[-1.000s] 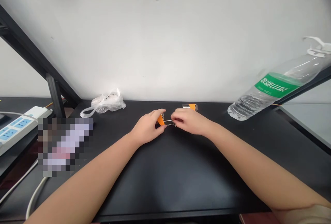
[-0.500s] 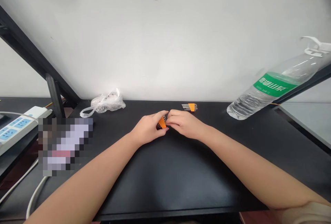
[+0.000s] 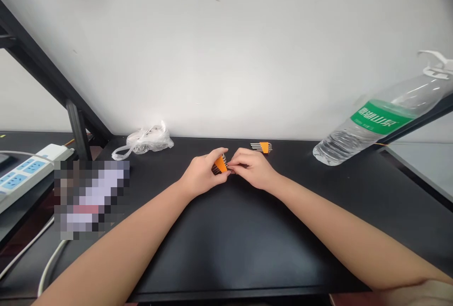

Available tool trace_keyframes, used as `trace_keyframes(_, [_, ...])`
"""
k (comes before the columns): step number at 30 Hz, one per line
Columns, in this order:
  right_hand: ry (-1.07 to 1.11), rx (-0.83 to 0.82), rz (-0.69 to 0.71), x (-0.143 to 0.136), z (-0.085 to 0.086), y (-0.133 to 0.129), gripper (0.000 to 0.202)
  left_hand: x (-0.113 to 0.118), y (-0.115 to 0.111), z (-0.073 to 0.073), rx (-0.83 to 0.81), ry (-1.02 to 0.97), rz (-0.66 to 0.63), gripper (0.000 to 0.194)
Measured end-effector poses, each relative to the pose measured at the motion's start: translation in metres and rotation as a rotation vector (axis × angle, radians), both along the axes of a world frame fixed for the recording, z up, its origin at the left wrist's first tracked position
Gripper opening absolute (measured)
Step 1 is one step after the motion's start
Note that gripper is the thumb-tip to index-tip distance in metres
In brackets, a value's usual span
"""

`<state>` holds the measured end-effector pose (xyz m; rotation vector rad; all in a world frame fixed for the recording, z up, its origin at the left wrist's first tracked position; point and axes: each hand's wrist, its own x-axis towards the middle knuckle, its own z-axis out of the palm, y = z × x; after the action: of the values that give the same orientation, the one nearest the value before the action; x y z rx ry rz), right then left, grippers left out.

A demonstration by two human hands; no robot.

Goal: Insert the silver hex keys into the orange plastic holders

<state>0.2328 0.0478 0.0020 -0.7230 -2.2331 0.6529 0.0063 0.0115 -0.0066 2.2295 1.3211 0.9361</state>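
Left hand: the left hand [image 3: 203,176] rests on the black tabletop [image 3: 226,244], fingers curled around an orange hex key holder [image 3: 220,163]; the thumb lies above the holder and the fingertips below it, so the hand is closed on it.

Orange hex key holder: it sits between the two hands, at the fingertips of the left hand and touching those of the right; dark key ends show at its left edge, the rest is hidden by the fingers.

Right hand: the right hand [image 3: 253,168] lies just right of the holder, thumb and forefinger pinched narrow at the holder's right edge. A thin metal piece seems to sit in the pinch, but it is too small to tell for sure.

Second hex key set: another orange holder with silver keys [image 3: 261,146] lies flat on the tabletop behind the right hand, near it but apart, close to the wall.

Plastic bag: a crumpled clear plastic bag [image 3: 143,140] lies well left of the holder, at the back of the tabletop.

Water bottle: a clear water bottle [image 3: 375,119] with a green label leans tilted well right of the holder.

Power strip: a white power strip [image 3: 24,174] lies far left of the holder, beyond a black frame post.
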Motion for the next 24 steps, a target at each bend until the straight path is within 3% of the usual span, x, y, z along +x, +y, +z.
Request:
trace_keyframes(4, [-0.058,0.155,0.018,-0.002,-0.005,-0.002,0.020,0.000,0.001,-0.002,0.005,-0.044,-0.003,0.060])
trace_keyframes(7, [-0.156,0.179,-0.060,0.001,-0.006,0.004,0.019,0.000,0.002,-0.001,0.021,-0.042,-0.001,0.058])
trace_keyframes(11, [-0.320,0.081,-0.158,0.013,-0.003,0.027,0.011,0.001,0.001,0.000,0.034,-0.010,0.013,0.059])
trace_keyframes(15, [-0.458,-0.103,-0.089,0.027,0.006,0.044,0.011,0.000,0.001,0.003,0.043,0.013,0.032,0.057])
trace_keyframes(20, [-0.550,-0.213,0.008,0.031,0.015,0.042,0.013,-0.001,0.004,-0.001,0.185,0.002,-0.026,0.031])
trace_keyframes(24, [-0.567,-0.201,-0.003,0.028,0.019,0.037,0.013,-0.001,0.004,-0.002,0.193,0.026,0.000,0.027])
